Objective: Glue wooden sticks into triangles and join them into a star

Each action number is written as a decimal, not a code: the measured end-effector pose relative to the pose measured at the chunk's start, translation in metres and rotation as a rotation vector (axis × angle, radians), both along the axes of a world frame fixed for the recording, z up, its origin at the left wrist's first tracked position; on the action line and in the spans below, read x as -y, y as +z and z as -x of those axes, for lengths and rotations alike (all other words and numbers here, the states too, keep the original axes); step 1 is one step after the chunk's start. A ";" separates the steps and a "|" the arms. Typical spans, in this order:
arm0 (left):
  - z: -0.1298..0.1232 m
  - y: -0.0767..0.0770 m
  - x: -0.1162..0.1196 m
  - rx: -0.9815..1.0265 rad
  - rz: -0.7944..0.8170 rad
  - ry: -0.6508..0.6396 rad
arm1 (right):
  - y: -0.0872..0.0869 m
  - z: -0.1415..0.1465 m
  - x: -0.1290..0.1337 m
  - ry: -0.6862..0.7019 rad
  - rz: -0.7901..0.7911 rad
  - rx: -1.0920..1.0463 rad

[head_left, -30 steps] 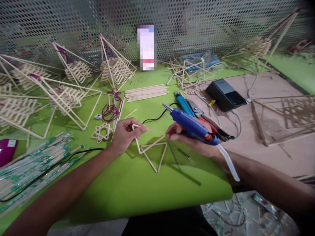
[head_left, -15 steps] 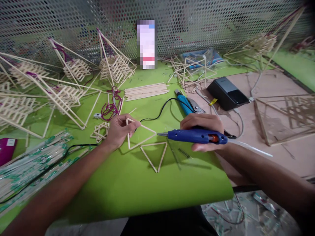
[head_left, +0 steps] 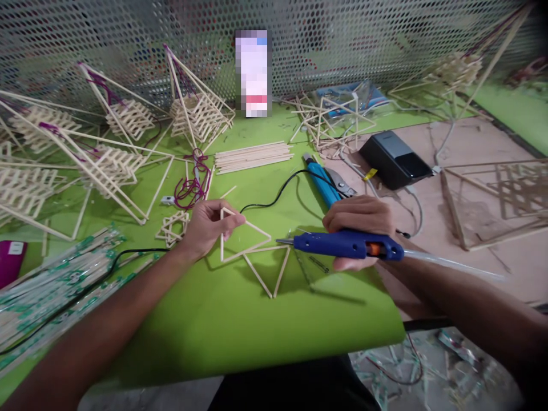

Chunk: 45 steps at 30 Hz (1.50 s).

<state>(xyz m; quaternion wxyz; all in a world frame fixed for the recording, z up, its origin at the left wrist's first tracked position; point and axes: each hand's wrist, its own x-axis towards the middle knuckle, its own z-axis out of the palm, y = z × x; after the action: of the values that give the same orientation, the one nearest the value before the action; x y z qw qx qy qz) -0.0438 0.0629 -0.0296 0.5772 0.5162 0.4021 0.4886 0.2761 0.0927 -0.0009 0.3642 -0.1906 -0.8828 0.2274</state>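
Between thumb and fingers, my left hand point(head_left: 214, 225) pinches one corner of a triangle of thin wooden sticks point(head_left: 246, 251), raised a little off the green surface. My right hand point(head_left: 359, 222) is wrapped round a blue hot glue gun point(head_left: 329, 244), a clear glue stick point(head_left: 454, 265) trailing from its back end. The gun's nozzle points left, close to the triangle's right-hand corner; whether they touch I cannot tell. Just below lies a second stick triangle point(head_left: 280, 274), its point toward me. A small star of sticks point(head_left: 172, 229) rests left of my left hand.
Several stick pyramids with purple cord point(head_left: 199, 117) stand at the back left. A stick bundle point(head_left: 254, 157), blue-handled pruning shears point(head_left: 321, 180) and a dark box-shaped device point(head_left: 396, 160) lie beyond my hands. Packaged sticks point(head_left: 64, 285) cover the left side. A phone point(head_left: 252, 74) leans against the mesh.
My right hand has moved the glue gun slightly right and down, drawing its nozzle a little away from the triangle's corner. My left hand keeps its pinch on the triangle.
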 end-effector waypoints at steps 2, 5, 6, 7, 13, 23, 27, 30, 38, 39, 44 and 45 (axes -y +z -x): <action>0.001 0.000 0.000 -0.014 0.000 -0.004 | 0.000 0.000 -0.001 0.031 -0.093 -0.018; 0.002 0.000 0.001 -0.026 -0.006 -0.008 | 0.000 0.000 -0.002 0.087 -0.135 -0.002; 0.002 0.000 0.001 -0.026 -0.008 -0.010 | -0.001 0.001 -0.003 0.104 -0.131 0.002; 0.002 -0.001 0.001 -0.025 -0.010 -0.012 | -0.002 0.001 -0.003 0.115 -0.130 0.004; 0.003 -0.004 0.002 -0.008 -0.018 -0.012 | -0.004 0.001 -0.003 0.090 -0.132 0.011; 0.004 -0.004 0.003 -0.033 -0.015 -0.009 | -0.001 0.005 -0.001 0.073 -0.178 0.034; 0.004 -0.006 0.003 -0.041 -0.009 -0.003 | -0.001 0.005 -0.001 0.065 -0.187 0.046; 0.005 -0.006 0.003 -0.041 -0.010 0.005 | -0.001 0.004 -0.002 0.049 -0.190 0.062; 0.004 -0.004 0.003 -0.060 -0.015 0.003 | -0.004 0.003 0.000 0.087 -0.196 0.056; 0.004 -0.004 0.004 -0.063 -0.014 0.002 | -0.005 0.003 0.000 0.076 -0.191 0.059; 0.004 -0.003 0.004 -0.071 -0.022 0.000 | -0.004 0.003 0.001 0.077 -0.191 0.069; 0.004 -0.003 0.004 -0.074 -0.023 -0.002 | -0.004 0.003 0.001 0.081 -0.196 0.071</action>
<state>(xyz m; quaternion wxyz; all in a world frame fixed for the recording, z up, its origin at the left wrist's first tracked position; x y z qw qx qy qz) -0.0480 0.0589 -0.0326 0.5564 0.5407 0.4173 0.4732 0.2726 0.0922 -0.0051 0.3400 -0.1261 -0.9201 0.1478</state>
